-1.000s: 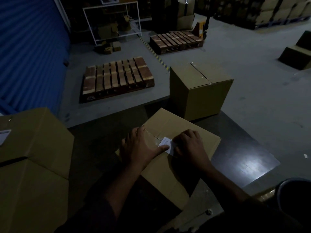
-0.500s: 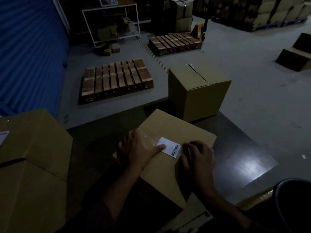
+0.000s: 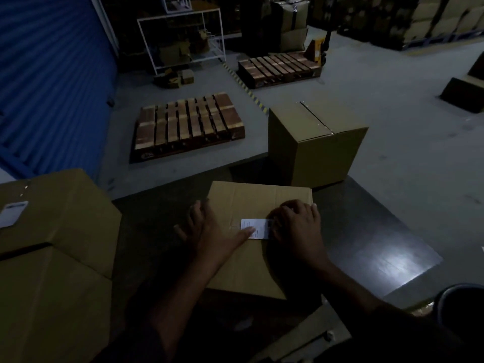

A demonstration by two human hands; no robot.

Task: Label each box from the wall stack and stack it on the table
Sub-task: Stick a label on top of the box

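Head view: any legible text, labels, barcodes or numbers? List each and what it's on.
None can be read.
White paper label on the flat brown cardboard box under both hands: dark print lines, too small and blurred.
White label on the cardboard box at left: blurred.
Nearest wooden pallet, mark on its front edge: illegible.

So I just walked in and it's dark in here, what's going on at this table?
A person is labelling cardboard boxes. Both hands lie on the box in front of them: the left hand flat, thumb on the white label, the right hand pressing the label's other end. Another box stands at the table's far edge, and a labelled box sits on a stack at left.
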